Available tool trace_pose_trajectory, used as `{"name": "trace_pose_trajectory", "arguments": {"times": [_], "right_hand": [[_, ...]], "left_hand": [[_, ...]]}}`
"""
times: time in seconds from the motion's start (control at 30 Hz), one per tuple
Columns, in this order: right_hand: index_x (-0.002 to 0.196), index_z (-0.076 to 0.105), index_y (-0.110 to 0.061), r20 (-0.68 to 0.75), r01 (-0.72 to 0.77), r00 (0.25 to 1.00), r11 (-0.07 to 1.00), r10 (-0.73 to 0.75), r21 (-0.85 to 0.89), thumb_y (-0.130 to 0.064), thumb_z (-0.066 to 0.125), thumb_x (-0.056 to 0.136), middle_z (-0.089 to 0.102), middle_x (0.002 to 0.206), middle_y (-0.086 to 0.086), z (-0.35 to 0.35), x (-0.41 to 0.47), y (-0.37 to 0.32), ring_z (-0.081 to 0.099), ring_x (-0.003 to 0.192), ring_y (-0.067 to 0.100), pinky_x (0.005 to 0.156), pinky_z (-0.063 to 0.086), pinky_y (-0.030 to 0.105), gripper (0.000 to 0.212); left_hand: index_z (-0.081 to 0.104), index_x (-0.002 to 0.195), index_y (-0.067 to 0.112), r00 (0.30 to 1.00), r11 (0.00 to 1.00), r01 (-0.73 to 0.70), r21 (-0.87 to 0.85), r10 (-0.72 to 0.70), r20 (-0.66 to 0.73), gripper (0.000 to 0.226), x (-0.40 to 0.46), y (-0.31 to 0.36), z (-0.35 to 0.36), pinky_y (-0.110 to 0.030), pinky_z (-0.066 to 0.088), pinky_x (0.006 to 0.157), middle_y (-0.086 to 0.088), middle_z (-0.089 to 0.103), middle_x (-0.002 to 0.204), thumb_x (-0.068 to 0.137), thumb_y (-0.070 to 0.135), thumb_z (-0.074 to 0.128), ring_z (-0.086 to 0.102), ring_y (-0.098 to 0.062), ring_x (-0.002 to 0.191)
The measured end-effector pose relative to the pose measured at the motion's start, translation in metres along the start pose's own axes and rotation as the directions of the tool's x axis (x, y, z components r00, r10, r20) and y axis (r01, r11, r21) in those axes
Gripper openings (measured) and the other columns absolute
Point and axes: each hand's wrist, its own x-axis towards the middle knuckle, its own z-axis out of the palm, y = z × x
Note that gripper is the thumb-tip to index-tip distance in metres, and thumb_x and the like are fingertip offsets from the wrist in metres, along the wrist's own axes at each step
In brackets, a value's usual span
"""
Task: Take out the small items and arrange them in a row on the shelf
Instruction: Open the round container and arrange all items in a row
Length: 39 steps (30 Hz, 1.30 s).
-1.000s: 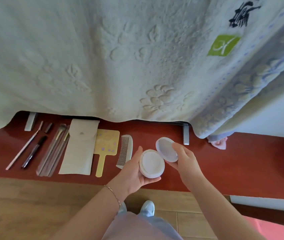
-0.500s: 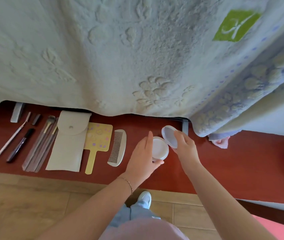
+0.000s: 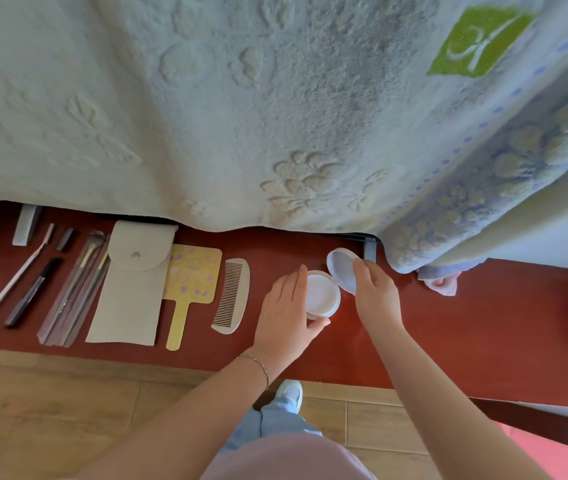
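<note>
small items lie in a row on the red shelf [image 3: 483, 323]: from the left a thin pink stick [image 3: 10, 280], a dark pen [image 3: 33, 292], wrapped brushes [image 3: 74, 292], a beige pouch [image 3: 133, 285], a yellow hand mirror [image 3: 189, 289], then a white comb [image 3: 232, 294]. just right of the comb, the left hand [image 3: 287, 311] grips the base of an open white compact [image 3: 322, 294] resting on the shelf, while the right hand [image 3: 376, 297] pinches its raised lid [image 3: 343, 271]. pale towels [image 3: 241, 116] hang above.

one comb [image 3: 232, 295], one hand mirror [image 3: 190, 284], one pouch [image 3: 131, 284], one compact [image 3: 324, 294], two hands [image 3: 287, 311]
</note>
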Motion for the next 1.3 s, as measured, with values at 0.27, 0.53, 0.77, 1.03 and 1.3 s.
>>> {"name": "trace_pose_trajectory", "arguments": {"times": [0.27,0.53,0.77,1.03,1.3], "right_hand": [[0.109,0.057,-0.025,0.021,0.024,1.0,0.998,-0.023,-0.055,-0.032,0.041,0.095,0.06,0.101,-0.004,-0.003,-0.006,0.001,0.053,0.092,0.015,0.071,0.037,0.026,0.023],[0.131,0.045,-0.022,-0.199,0.254,0.934,0.944,-0.296,-0.21,-0.031,0.051,0.09,0.053,0.126,-0.001,-0.005,-0.045,0.02,0.049,0.113,0.018,0.091,0.042,0.036,0.042],[0.123,0.053,-0.012,0.101,0.657,0.717,0.621,-0.689,-0.427,-0.028,0.049,0.084,0.059,0.125,0.004,0.029,-0.073,0.024,0.053,0.116,0.019,0.095,0.044,0.034,0.043],[0.124,0.051,-0.016,0.15,0.649,0.737,0.629,-0.659,-0.428,-0.021,0.057,0.083,0.06,0.125,0.004,0.034,-0.07,0.025,0.055,0.117,0.023,0.094,0.048,0.044,0.042],[0.12,0.058,-0.011,0.222,0.683,0.698,0.54,-0.681,-0.491,-0.016,0.059,0.077,0.06,0.125,0.008,0.03,-0.067,0.025,0.056,0.117,0.026,0.096,0.045,0.042,0.043]], "left_hand": [[0.038,0.138,0.003,1.0,0.999,-0.014,0.044,0.015,-0.025,0.083,-0.015,-0.002,-0.008,-0.035,0.033,0.105,-0.013,0.047,0.139,0.079,0.06,0.051,0.043,-0.028,0.129],[0.046,0.133,0.0,0.982,0.954,0.183,0.237,-0.166,-0.092,0.062,-0.061,-0.044,-0.027,-0.043,0.035,0.103,-0.019,0.048,0.137,0.088,0.04,0.031,0.046,-0.031,0.127],[0.044,0.136,0.003,0.978,0.958,0.204,0.203,-0.21,0.006,0.059,-0.061,-0.045,-0.023,-0.035,0.04,0.1,-0.014,0.047,0.139,0.085,0.031,0.059,0.046,-0.026,0.128],[0.053,0.127,0.003,0.992,0.983,0.103,0.149,-0.112,0.054,0.066,-0.045,-0.021,-0.014,-0.033,0.05,0.088,-0.014,0.056,0.13,0.068,0.019,0.077,0.056,-0.026,0.118],[0.045,0.134,0.002,0.991,0.963,0.132,0.235,-0.137,0.006,0.053,-0.049,-0.026,-0.024,-0.041,0.036,0.103,-0.016,0.044,0.142,0.091,0.031,0.039,0.04,-0.03,0.132]]}}
